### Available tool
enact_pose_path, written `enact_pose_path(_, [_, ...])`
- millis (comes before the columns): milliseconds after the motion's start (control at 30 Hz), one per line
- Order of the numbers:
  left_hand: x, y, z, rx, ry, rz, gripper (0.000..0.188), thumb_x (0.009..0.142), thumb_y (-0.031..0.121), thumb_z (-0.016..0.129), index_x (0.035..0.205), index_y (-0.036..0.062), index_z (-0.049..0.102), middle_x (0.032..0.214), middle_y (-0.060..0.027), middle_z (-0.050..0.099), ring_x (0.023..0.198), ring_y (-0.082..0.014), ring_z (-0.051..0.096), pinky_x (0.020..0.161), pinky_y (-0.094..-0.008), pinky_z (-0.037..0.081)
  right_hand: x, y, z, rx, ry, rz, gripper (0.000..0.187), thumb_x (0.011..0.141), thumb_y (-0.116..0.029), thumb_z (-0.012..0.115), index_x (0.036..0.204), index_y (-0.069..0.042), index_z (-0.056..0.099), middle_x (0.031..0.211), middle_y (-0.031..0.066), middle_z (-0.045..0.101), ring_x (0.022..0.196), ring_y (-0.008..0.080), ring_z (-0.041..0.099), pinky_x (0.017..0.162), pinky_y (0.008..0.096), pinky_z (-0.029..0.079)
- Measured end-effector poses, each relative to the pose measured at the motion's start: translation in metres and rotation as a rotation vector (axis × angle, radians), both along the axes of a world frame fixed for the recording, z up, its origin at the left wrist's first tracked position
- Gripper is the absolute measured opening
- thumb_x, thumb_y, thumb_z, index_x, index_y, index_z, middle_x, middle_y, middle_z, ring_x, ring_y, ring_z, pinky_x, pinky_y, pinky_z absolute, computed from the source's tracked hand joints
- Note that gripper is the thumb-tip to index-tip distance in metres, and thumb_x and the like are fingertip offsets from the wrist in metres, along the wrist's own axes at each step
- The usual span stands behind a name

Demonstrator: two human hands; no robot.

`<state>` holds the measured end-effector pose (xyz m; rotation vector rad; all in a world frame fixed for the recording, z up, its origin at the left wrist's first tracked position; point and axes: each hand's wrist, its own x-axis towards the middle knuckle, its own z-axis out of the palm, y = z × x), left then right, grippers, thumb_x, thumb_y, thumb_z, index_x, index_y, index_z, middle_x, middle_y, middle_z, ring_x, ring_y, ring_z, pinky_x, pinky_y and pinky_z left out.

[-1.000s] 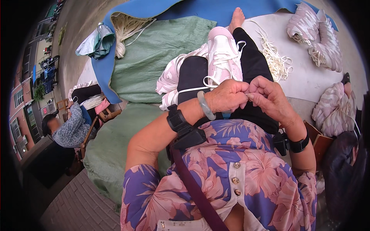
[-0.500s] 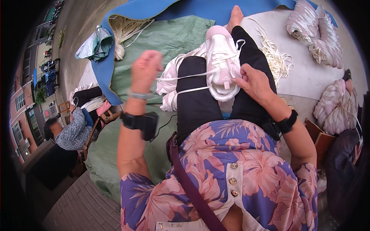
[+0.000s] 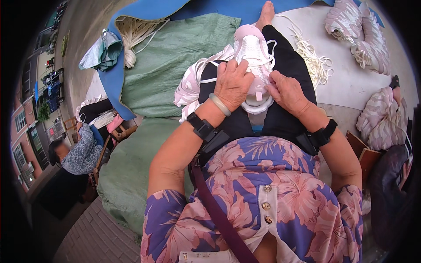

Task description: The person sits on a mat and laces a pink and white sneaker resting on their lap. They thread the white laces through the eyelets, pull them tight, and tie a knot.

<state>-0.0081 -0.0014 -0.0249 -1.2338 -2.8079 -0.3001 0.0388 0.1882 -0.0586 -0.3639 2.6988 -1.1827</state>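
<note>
well, half a second ago my left hand (image 3: 234, 85) was flung out to the side, hauling a white lace taut away from the shoe; now it has come back and lies flat over the near part of the pale pink sneaker (image 3: 253, 55), fingers spread across the lacing. my right hand (image 3: 287, 91) has barely shifted, and presses against the shoe's right side near the heel, fingertips tucked in by the small pink tab at the tongue. so both hands are together again, closed in on the shoe from either side, much as they were a second ago when they were bunched at my lap. i'd judge that one pull of lace is through and snugged, and the hands are settling the shoe before the next pass (i can't see the lace end itself, it's under my palm).

the sneaker rests on my thigh, on the black trouser leg (image 3: 289, 65), with its long axis running straight away from me: toe pointing forward toward my bare foot (image 3: 265, 13), heel opening toward my belly, upper side facing up. just to its left, another pink-and-white shoe (image 3: 193, 85) lies against my leg on the green sacking (image 3: 175, 52). a loose heap of white laces (image 3: 313, 59) sits well off to the right, and more finished pink shoes (image 3: 359, 28) are piled beyond that.
</note>
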Motion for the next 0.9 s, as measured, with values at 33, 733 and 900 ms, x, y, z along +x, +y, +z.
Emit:
enact_pose_path(33, [0.0,-0.003,-0.002,-0.023,0.012,-0.013,0.009,0.067,0.015,0.056,0.074,0.01,0.058,0.099,-0.0051,0.055,0.086,-0.0246,0.048,0.071,-0.0385,0.035,0.001,-0.001,0.001,-0.009,-0.006,-0.015,0.022,0.077,-0.018,0.06,0.089,-0.004,0.048,0.072,0.015,0.057,0.068,0.0326,0.059,0.06,0.0417,0.046])
enact_pose_path(733, [-0.001,0.006,-0.008,0.069,-0.043,0.085,0.016,0.06,0.01,0.059,0.073,0.001,0.057,0.11,-0.0154,0.049,0.105,-0.0347,0.042,0.084,-0.0462,0.033,-0.016,-0.016,-0.003,-0.149,0.128,-0.028,0.031,0.068,-0.008,0.06,0.097,-0.006,0.048,0.086,0.0128,0.049,0.08,0.0316,0.056,0.066,0.0397,0.046])
enact_pose_path(900, [-0.004,0.002,-0.01,0.137,-0.13,0.09,0.017,0.063,0.006,0.056,0.08,0.0019,0.057,0.113,-0.0143,0.049,0.109,-0.0352,0.042,0.088,-0.0449,0.034,-0.015,-0.017,0.003,-0.134,0.133,-0.047,0.028,0.066,-0.008,0.059,0.093,-0.005,0.05,0.088,0.0129,0.049,0.078,0.0312,0.056,0.065,0.0391,0.047])
